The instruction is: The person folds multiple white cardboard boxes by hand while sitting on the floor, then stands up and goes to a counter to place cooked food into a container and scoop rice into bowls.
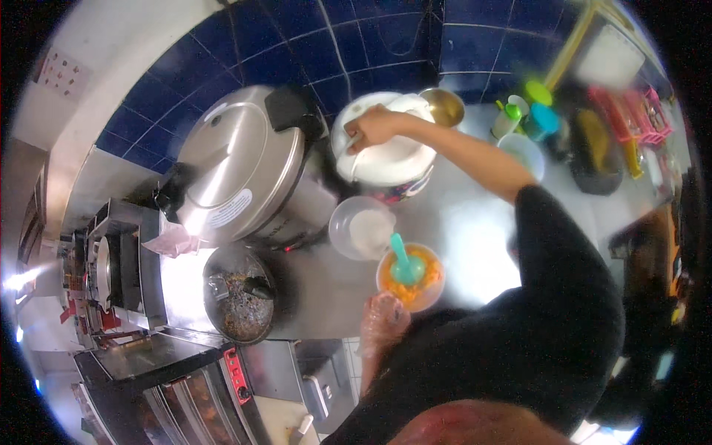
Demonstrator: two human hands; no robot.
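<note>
My right hand [372,127], bare, reaches across to a round white lid [389,159] on a container with a coloured print [410,190]. Its fingers are closed at the lid's left edge. My left hand [382,324] is nearer to me, in what looks like a clear plastic glove, curled beside a bowl [428,298] of orange food pieces [430,274]. Whether those fingers grip the bowl or something else is hard to make out. A turquoise ladle [404,261] rests in the food. Behind it stands a translucent tub [343,228] with something whitish inside.
A large steel cooker [230,163] with a closed lid fills the left of the steel counter [319,297]. A dark pan [241,297] sits in front of it. Cups [543,119], a brass-coloured bowl [445,108] and a pink basket [653,119] stand along the back and right.
</note>
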